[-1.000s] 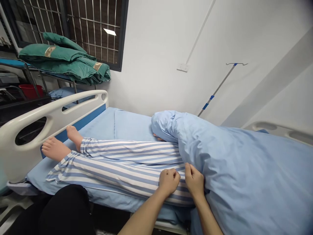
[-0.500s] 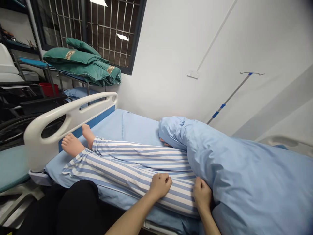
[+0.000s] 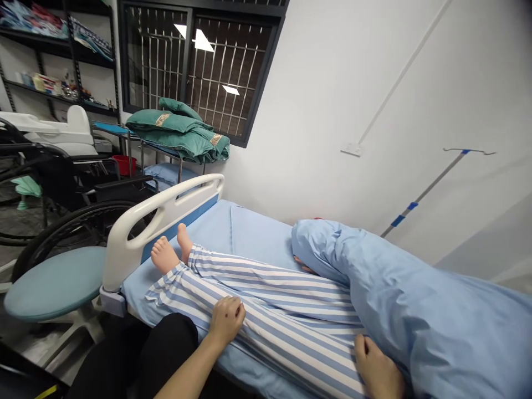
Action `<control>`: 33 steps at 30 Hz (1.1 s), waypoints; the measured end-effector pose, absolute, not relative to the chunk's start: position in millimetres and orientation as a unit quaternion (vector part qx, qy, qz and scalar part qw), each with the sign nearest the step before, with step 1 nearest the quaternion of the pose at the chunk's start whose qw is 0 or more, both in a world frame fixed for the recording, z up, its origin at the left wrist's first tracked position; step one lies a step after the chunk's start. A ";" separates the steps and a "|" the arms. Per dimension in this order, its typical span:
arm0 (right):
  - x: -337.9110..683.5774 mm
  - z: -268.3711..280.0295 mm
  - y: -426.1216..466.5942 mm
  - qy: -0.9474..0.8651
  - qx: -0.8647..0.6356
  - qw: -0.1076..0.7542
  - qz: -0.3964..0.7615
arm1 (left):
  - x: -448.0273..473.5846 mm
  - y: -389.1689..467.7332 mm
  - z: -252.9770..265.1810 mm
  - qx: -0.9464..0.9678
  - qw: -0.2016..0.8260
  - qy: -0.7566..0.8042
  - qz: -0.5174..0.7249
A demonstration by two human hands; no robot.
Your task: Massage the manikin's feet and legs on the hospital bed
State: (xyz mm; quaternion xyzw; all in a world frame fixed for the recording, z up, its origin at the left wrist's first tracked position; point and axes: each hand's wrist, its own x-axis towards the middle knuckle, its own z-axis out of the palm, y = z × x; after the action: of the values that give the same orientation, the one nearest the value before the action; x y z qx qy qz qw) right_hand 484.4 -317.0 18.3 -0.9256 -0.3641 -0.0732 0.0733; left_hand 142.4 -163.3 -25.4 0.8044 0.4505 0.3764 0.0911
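Observation:
My left hand (image 3: 228, 320) is closed in a fist on the near leg of the blue-and-white striped trousers (image 3: 266, 316). Its curled fingers face down, so anything inside them is hidden. Farther right, my right hand (image 3: 377, 367) is also closed, against the same trousers beside the edge of the light blue quilt (image 3: 415, 310); what it grips, if anything, cannot be made out. The trousers are on a figure lying on the bed, whose bare feet (image 3: 165, 256) point toward the footboard. The quilt is bunched over the upper body, and fingers (image 3: 305, 267) show beneath its far edge.
A cream footboard (image 3: 145, 213) closes the bed's left end, with a round teal stool (image 3: 58, 282) beyond it. Farther back stand a wheelchair (image 3: 62, 183) and a rack of folded green quilts (image 3: 178, 130). An IV pole (image 3: 428, 191) rises by the wall.
The view has swung left. My left hand has slid along the trousers toward the feet, away from my right hand. My right hand stays beside the quilt's edge.

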 end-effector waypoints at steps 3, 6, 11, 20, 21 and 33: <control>488.1 14.8 -316.1 -0.366 -0.925 0.080 -0.064 | 132.7 -163.9 -28.2 0.773 0.103 0.495 0.383; 492.7 14.7 -315.6 -0.362 -0.926 0.097 -0.042 | 129.9 -164.7 -28.8 0.759 0.129 0.513 0.380; 495.4 18.2 -313.9 -0.348 -0.928 0.128 -0.024 | 126.2 -173.2 -31.7 0.746 0.167 0.527 0.370; 478.8 30.0 -313.5 -0.332 -0.936 0.108 -0.034 | 110.9 -206.3 -36.8 0.718 0.216 0.578 0.322; 476.7 32.2 -314.2 -0.336 -0.935 0.105 -0.030 | 110.5 -210.9 -37.3 0.718 0.221 0.581 0.313; 469.1 41.0 -315.4 -0.359 -0.926 0.110 -0.021 | 112.7 -248.3 -47.1 0.744 0.246 0.577 0.232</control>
State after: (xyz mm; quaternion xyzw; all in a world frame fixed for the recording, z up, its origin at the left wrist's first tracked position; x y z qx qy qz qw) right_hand 469.1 -315.4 41.0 -0.9264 -0.3594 -0.0209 0.1103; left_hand 112.7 -248.3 -47.1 0.7438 0.5766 0.2317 0.2461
